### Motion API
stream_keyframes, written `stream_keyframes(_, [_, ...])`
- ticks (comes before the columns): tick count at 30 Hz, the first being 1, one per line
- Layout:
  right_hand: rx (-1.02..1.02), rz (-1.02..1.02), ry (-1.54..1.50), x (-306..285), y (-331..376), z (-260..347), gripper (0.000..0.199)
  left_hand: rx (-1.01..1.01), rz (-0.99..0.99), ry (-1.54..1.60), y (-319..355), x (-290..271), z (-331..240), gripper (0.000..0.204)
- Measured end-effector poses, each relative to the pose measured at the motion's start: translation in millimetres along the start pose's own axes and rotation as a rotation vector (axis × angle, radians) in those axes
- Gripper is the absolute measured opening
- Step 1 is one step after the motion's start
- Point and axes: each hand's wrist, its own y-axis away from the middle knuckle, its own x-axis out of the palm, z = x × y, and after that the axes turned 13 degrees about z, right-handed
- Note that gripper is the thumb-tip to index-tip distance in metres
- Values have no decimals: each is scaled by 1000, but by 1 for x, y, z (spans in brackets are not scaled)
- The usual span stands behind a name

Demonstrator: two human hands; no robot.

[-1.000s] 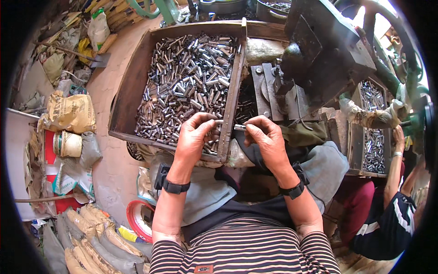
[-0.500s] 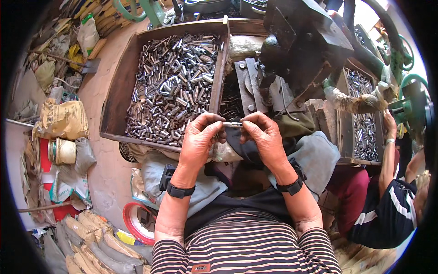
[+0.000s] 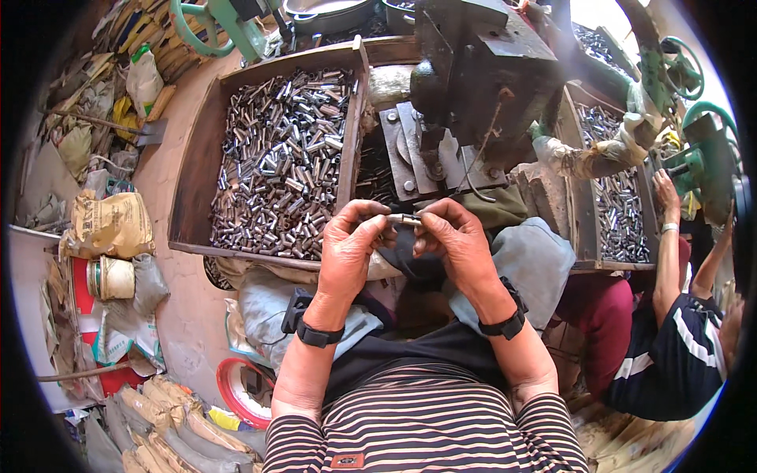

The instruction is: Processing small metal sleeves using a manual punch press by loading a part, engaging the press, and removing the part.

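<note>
Metal tubes (image 3: 288, 162), short and silvery, fill the big wooden tray (image 3: 197, 169) in a loose heap that reaches close to its rim; the tray lies ahead and to the person's left. A second, narrower wooden bin (image 3: 582, 205) on the right holds more of the same tubes, and a co-worker's hand (image 3: 665, 189) reaches in near a green handwheel (image 3: 682, 67) just beyond it. Between the two containers stands a heavy dark press machine (image 3: 481, 67), its steel base plate (image 3: 426, 154) just beyond the person's fingers. Both hands are raised together in front of the chest, fingertips pinched on one small metal tube piece (image 3: 405, 220): the left hand (image 3: 347, 248) grips its left end, the right hand (image 3: 457, 244) its right end, so the piece lies level between them, just off the tray's near corner. Each wrist carries a black band. Grey cloth (image 3: 528, 260) covers the lap under the hands. To the far left the floor is crowded with a tan sack (image 3: 110, 225), a small tin can (image 3: 110, 277) and a white plastic bottle (image 3: 146, 79), while a red ring (image 3: 236, 390) lies beside the person's left elbow.
</note>
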Motion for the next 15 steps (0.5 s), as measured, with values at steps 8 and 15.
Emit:
stream_keyframes(8, [2, -23, -20, -10, 10, 4, 18, 63, 49, -451, 0, 14, 0, 13])
stream_keyframes(15, [52, 45, -129, -12, 16, 9, 19, 20, 65, -168, 2, 16, 3, 12])
